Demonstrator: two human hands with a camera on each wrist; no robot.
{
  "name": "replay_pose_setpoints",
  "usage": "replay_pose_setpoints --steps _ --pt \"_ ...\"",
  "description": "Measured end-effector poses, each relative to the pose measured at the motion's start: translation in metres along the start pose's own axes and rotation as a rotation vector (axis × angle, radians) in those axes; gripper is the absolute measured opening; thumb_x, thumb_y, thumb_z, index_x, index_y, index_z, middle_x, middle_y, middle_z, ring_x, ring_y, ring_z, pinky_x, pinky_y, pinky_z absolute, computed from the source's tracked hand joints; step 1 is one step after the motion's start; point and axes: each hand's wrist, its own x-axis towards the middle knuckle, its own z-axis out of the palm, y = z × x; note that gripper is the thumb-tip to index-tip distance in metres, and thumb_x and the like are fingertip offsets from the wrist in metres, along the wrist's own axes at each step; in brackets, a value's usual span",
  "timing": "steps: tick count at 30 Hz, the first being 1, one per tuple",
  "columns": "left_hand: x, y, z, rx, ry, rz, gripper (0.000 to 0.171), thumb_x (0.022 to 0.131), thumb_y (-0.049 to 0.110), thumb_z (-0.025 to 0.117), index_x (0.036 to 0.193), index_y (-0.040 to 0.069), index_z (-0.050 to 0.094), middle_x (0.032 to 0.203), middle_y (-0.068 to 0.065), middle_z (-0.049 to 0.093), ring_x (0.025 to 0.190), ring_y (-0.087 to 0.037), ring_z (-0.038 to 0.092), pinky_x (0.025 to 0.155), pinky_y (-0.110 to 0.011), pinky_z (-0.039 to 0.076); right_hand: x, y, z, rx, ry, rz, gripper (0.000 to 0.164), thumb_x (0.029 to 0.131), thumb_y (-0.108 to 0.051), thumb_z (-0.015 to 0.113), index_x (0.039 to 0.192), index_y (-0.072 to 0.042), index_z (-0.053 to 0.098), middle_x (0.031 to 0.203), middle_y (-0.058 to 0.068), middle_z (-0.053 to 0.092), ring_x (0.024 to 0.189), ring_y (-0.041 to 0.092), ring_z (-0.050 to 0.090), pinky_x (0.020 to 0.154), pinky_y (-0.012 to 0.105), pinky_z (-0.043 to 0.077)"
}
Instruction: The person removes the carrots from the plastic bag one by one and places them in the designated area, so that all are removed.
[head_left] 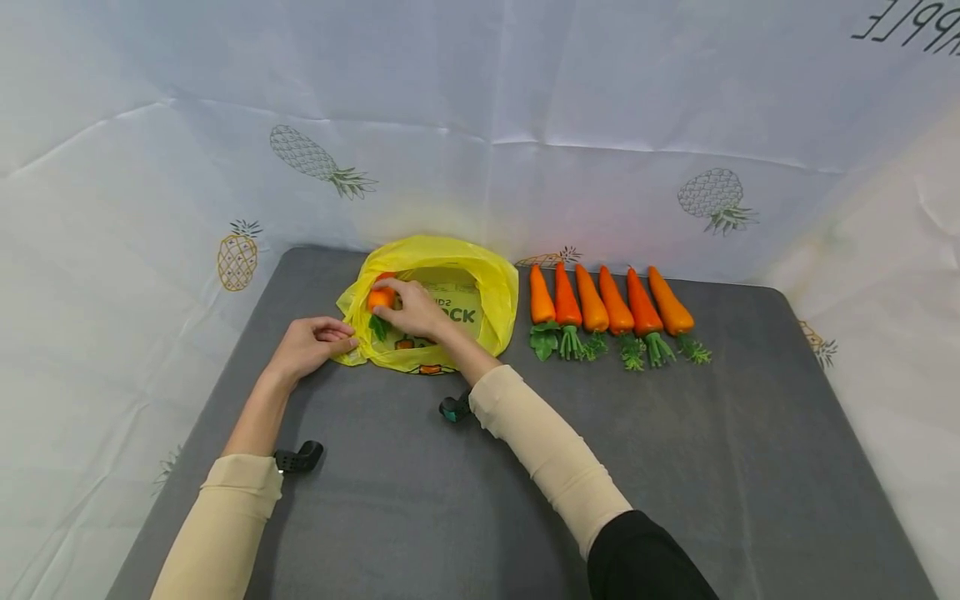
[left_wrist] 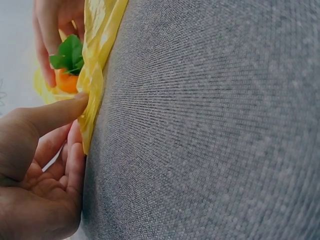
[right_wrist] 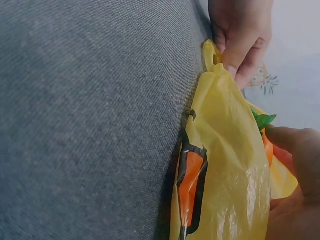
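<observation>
A yellow plastic bag [head_left: 498,304] lies at the back left of the table with its mouth spread wide and dark lettering inside. My left hand [head_left: 311,346] pinches its left edge between thumb and fingers; the left wrist view shows the thumb on the yellow film [left_wrist: 95,70]. Inside the mouth, my right hand [head_left: 411,310] grips an orange carrot [head_left: 380,298] whose green leaves [head_left: 378,327] point toward me. A red-orange patch shows just beyond that carrot. In the right wrist view, the bag's front wall [right_wrist: 230,150] hides most of the carrot.
To the right of the bag, several orange carrots [head_left: 592,304] lie in a row, green tops toward me. They rest on a grey cloth-covered table [head_left: 420,500]. A white curtain with pineapple prints [head_left: 450,100] hangs right behind the table's back edge.
</observation>
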Motion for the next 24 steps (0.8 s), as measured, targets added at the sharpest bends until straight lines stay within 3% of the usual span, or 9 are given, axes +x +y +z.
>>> replay_pose_setpoints --steps 7,15,24 --pt "0.000 -0.001 0.000 -0.005 -0.005 0.009 0.036 0.100 0.026 0.081 0.123 -0.002 0.076 0.105 -0.011 0.076 0.083 -0.001 0.064 0.074 -0.017 0.054 -0.003 0.003 0.000 0.023 0.019 -0.024 0.038 0.108 -0.022 0.067 0.144 -0.011 0.064 0.130 0.016 0.071 0.095 0.018 0.060 0.078 0.021 0.046" --pt "0.002 -0.002 0.000 -0.002 0.002 0.009 0.037 0.100 0.026 0.082 0.123 -0.002 0.076 0.104 -0.009 0.077 0.082 0.001 0.064 0.074 -0.016 0.053 -0.011 0.004 -0.002 0.054 0.051 0.007 0.034 0.104 -0.017 0.071 0.137 -0.007 0.066 0.127 0.018 0.070 0.092 0.019 0.059 0.073 0.021 0.046" --pt "0.002 -0.002 0.000 -0.007 -0.001 0.004 0.037 0.100 0.026 0.082 0.123 -0.001 0.076 0.102 -0.006 0.076 0.082 0.001 0.064 0.074 -0.015 0.054 -0.019 0.005 -0.006 0.059 0.041 0.030 0.041 0.103 -0.015 0.070 0.143 -0.007 0.067 0.130 0.020 0.070 0.091 0.020 0.061 0.071 0.022 0.047"
